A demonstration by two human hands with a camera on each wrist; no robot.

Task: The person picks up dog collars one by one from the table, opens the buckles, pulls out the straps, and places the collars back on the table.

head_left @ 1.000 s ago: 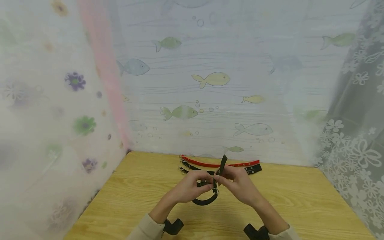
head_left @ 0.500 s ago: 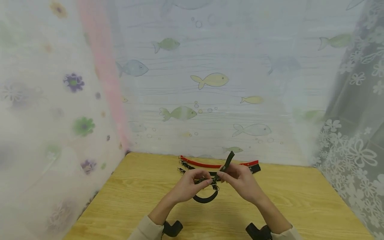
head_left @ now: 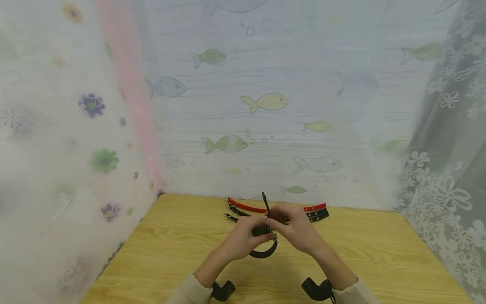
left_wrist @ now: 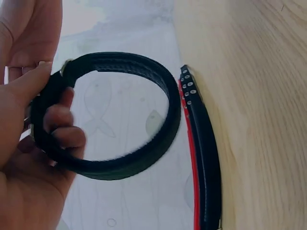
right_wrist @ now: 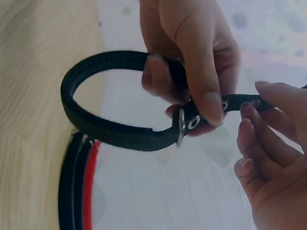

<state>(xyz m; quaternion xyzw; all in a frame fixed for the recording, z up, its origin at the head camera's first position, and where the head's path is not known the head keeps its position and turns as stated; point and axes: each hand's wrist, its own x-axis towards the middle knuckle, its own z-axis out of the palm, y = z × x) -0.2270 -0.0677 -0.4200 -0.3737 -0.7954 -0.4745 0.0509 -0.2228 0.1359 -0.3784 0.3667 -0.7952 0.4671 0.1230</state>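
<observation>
A dark collar (head_left: 264, 253) is bent into a ring between my two hands above the table. My left hand (head_left: 241, 238) grips it around the buckle end, fingers curled through the ring. With thumb and fingertips, my right hand (head_left: 294, 228) pinches the free strap end, which points up in the head view. In the right wrist view, a metal D-ring (right_wrist: 181, 127) hangs at the join, and metal eyelets (right_wrist: 194, 122) line the strap. My left hand's fingers cover most of the buckle.
Behind the hands, a red collar (head_left: 247, 206) and black collars (head_left: 238, 211) lie side by side on the wooden table (head_left: 182, 236). Their eyelet ends (head_left: 317, 214) show at right. A fish-print curtain (head_left: 265, 160) hangs along the table's back edge.
My right hand first drew the strap end up and right, then moved back left and closer to my left hand. The strap end now stands nearly upright.
</observation>
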